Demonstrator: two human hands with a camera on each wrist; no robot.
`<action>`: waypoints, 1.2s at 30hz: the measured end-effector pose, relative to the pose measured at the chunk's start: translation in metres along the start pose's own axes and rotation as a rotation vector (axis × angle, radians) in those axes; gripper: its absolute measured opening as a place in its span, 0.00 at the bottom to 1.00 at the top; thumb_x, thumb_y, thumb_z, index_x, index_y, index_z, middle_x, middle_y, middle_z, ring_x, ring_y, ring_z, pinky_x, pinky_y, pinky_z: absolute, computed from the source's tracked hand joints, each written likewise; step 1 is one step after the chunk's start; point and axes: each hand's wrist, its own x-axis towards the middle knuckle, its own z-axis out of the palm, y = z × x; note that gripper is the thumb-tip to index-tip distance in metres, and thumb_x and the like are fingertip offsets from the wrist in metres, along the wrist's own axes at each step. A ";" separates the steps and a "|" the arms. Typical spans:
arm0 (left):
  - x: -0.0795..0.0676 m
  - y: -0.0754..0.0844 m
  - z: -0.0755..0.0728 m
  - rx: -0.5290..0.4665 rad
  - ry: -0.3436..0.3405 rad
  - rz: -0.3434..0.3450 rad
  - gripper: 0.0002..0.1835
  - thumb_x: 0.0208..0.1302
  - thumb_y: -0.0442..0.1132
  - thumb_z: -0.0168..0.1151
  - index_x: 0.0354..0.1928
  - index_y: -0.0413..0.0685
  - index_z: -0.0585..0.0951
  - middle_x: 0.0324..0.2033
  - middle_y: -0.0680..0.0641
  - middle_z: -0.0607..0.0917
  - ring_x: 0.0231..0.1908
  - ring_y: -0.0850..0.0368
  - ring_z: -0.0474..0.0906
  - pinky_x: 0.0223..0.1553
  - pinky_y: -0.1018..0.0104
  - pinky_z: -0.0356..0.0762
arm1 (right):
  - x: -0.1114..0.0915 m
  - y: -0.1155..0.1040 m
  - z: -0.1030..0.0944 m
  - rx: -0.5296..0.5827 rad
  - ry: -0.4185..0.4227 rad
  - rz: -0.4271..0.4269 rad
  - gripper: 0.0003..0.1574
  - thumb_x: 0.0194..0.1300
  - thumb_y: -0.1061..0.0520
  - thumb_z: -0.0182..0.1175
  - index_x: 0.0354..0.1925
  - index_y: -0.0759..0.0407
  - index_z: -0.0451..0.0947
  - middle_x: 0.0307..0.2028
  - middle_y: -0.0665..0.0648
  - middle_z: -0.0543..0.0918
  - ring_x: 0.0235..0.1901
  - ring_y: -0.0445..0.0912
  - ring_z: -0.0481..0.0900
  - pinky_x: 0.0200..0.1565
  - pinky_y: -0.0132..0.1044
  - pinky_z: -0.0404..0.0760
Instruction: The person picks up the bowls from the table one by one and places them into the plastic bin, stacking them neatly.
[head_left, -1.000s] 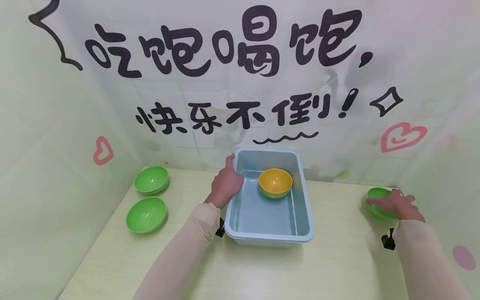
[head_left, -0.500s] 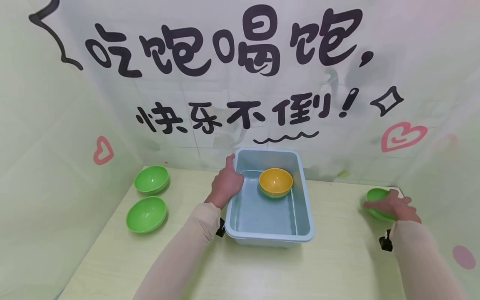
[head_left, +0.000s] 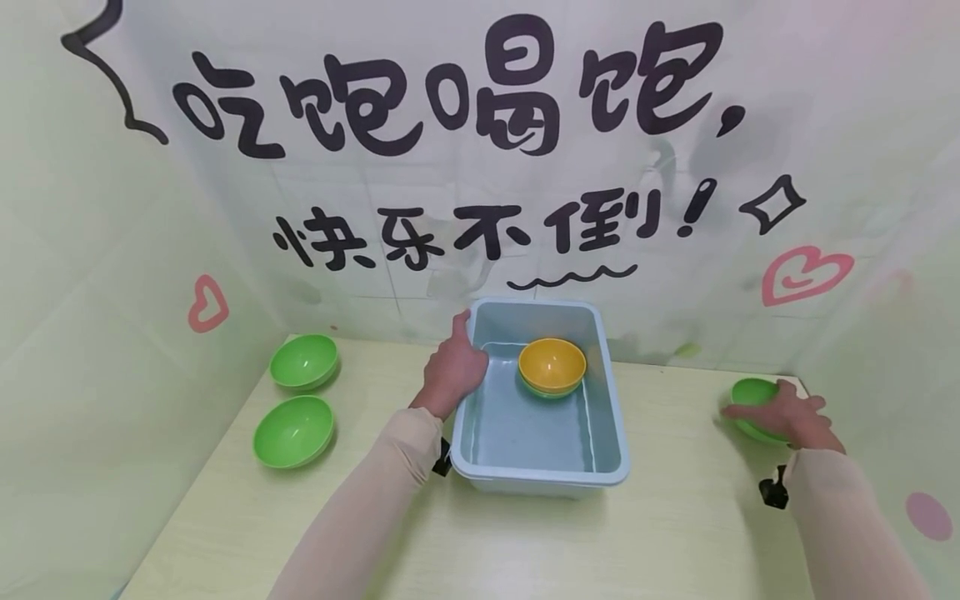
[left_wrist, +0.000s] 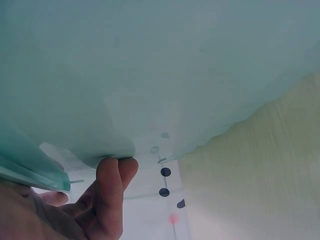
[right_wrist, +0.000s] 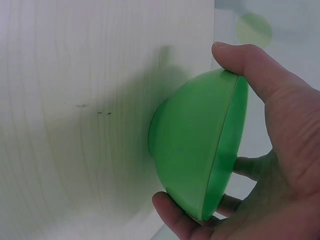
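Observation:
A light blue plastic basin [head_left: 528, 433] stands mid-table, and my left hand [head_left: 454, 367] grips its left rim. In the left wrist view the curled fingers [left_wrist: 111, 192] press against the basin's outer wall [left_wrist: 150, 75]. Inside the basin, toward its back right, a yellow bowl [head_left: 552, 365] sits nested on a green one [head_left: 551, 392]. At the far right my right hand [head_left: 787, 412] spans a green bowl [right_wrist: 192, 140], thumb on one side of the rim and fingers on the other. Its foot is close over the table in the right wrist view.
Two green bowls, a rear one [head_left: 303, 361] and a front one [head_left: 294, 432], rest on the left side of the pale wooden table [head_left: 540, 550]. A printed cloth wall [head_left: 420, 183] rises right behind the basin, with side walls at left and right.
My right hand and the green bowl it grips have shifted slightly left. The left hand, the basin and the other bowls stay where they were.

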 end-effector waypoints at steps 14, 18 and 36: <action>-0.001 0.001 0.000 -0.009 -0.006 -0.006 0.42 0.65 0.41 0.50 0.80 0.61 0.48 0.46 0.42 0.85 0.33 0.46 0.82 0.28 0.58 0.76 | -0.004 -0.009 -0.001 -0.010 0.036 -0.061 0.87 0.56 0.19 0.59 0.75 0.79 0.25 0.62 0.95 0.38 0.56 0.88 0.51 0.48 0.74 0.70; -0.002 0.000 0.000 -0.013 -0.001 0.012 0.42 0.64 0.41 0.49 0.80 0.61 0.49 0.45 0.42 0.85 0.31 0.46 0.82 0.27 0.58 0.76 | -0.007 -0.010 0.000 -0.008 0.061 -0.081 0.88 0.56 0.19 0.59 0.75 0.79 0.24 0.63 0.96 0.35 0.57 0.90 0.50 0.50 0.75 0.68; -0.003 0.001 -0.003 -0.028 -0.016 -0.002 0.42 0.65 0.41 0.49 0.80 0.61 0.49 0.47 0.42 0.85 0.32 0.46 0.82 0.28 0.58 0.76 | -0.024 -0.027 -0.007 0.012 0.187 -0.181 0.81 0.59 0.19 0.56 0.77 0.75 0.30 0.60 0.90 0.48 0.50 0.79 0.60 0.37 0.63 0.73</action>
